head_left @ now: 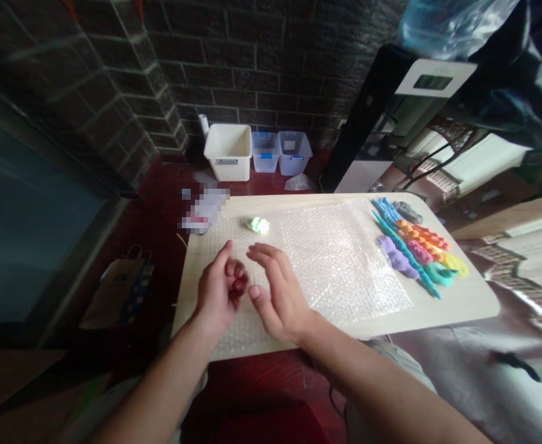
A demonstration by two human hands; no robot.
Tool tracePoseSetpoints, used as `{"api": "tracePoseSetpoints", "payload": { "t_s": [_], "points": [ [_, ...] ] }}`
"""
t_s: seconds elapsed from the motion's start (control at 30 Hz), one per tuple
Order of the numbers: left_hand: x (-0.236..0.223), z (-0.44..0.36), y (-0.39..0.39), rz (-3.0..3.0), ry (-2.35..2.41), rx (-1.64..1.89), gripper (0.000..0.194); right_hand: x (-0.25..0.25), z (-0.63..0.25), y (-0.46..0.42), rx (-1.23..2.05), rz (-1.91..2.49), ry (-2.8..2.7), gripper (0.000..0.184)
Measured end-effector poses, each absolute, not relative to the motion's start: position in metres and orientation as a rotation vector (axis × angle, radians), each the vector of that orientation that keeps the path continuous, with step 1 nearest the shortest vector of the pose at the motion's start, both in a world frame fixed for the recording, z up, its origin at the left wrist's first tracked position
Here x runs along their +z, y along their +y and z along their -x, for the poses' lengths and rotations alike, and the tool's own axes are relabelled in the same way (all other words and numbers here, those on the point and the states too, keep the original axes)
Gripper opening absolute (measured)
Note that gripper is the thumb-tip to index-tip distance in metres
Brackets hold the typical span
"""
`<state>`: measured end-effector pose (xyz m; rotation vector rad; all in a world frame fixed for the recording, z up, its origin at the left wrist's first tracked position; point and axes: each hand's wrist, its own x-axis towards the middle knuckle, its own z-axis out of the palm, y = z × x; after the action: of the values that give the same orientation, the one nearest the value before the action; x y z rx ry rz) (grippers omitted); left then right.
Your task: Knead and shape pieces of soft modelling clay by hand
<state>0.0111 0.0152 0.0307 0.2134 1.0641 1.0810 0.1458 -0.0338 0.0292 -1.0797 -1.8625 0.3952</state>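
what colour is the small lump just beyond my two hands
Pale whitish green: the small lump shows in the head view.

A small, bumpy lump [258,225], pale green and very bright on one side, sits toward the left end of the surface [467,302], near the far edge. Under it and around it is clear bubble wrap [340,265], full of little shiny bubbles. The bubble wrap lies spread out flat across the left and middle parts.

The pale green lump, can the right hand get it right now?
Probably yes: the right hand looks open, and the pale green lump lies just ahead of it, with nothing visible between them.
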Motion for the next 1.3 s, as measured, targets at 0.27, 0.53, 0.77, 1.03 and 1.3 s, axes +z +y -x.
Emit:
{"api": "tracePoseSetpoints", "payload": {
  "t_s": [0.27, 0.53, 0.77, 1.03, 1.3],
  "points": [
    [0.034, -0.022, 0.005, -0.069, 0.827, 0.902, 0.039, 0.024, -0.151, -0.024, 0.235, 1.085, -2.057, 0.045],
    [0.041, -0.018, -0.013, -0.008, 0.574, 0.75, 0.068, 0.015, -0.146, -0.02, 0.247, 1.009, -2.072, 0.025],
    [0.031, -0.02, -0.009, -0.074, 0.603, 0.742, 0.077, 0.02, -0.162, -0.008, 0.575, 1.2, -1.57, 0.03],
    [0.03, -0.007, 0.012, -0.253, 0.79, 0.841, 0.055, 0.024, -0.174, 0.014, 1.274, 1.243, -0.791, 0.058],
    [0.012, -0.034, 0.001, 0.031, 0.787, 1.086, 0.047, 0.01, -0.132, -0.029, 0.682, 1.183, -1.956, 0.065]
  ]
}}
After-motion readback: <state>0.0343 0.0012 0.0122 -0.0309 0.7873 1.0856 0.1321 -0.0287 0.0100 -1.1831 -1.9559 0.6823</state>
